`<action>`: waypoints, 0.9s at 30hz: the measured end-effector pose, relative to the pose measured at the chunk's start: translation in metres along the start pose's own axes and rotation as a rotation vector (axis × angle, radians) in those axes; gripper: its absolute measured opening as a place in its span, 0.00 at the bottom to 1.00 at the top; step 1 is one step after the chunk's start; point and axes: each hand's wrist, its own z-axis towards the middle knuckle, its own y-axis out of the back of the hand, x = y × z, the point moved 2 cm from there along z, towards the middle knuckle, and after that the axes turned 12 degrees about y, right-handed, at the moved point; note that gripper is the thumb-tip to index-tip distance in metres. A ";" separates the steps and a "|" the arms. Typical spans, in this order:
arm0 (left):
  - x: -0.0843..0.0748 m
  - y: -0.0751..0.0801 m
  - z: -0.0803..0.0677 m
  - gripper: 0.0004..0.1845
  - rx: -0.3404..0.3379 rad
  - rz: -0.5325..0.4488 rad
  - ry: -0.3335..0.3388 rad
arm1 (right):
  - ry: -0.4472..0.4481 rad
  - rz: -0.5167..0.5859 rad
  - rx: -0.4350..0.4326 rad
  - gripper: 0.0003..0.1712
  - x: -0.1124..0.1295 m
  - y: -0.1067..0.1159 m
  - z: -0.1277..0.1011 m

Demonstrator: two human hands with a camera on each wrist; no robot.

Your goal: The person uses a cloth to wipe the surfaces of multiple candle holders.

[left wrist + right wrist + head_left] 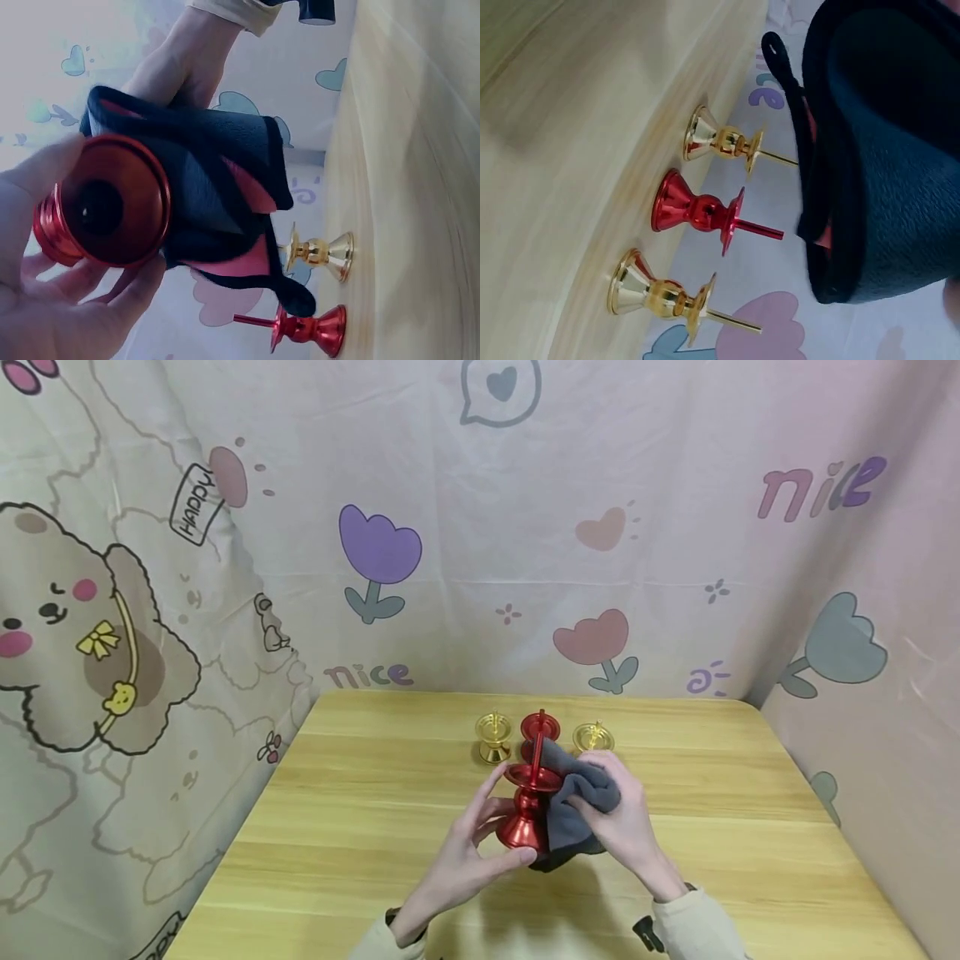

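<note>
Left hand grips the red candle holder's base, lifted above mid desk, long axis upright, spike toward 12 o'clock. Right hand at 3 o'clock wraps the gray cloth against its stem. Left grip sits lower and nearer the base.

The scene is evenly and softly lit. A faint shadow is cast on the table beneath the hands. Backlit haze is seen in the left wrist view, where the nearest fingers are blurred.
</note>
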 end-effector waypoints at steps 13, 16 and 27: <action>-0.003 -0.003 0.003 0.53 -0.099 -0.010 0.195 | 0.112 0.096 -0.010 0.23 0.004 -0.014 -0.011; -0.004 -0.003 0.003 0.53 -0.113 -0.008 0.203 | 0.253 0.103 -0.007 0.12 0.007 -0.017 -0.010; 0.001 -0.003 0.004 0.53 -0.072 -0.008 0.166 | 0.403 -0.096 0.069 0.16 0.007 -0.020 -0.010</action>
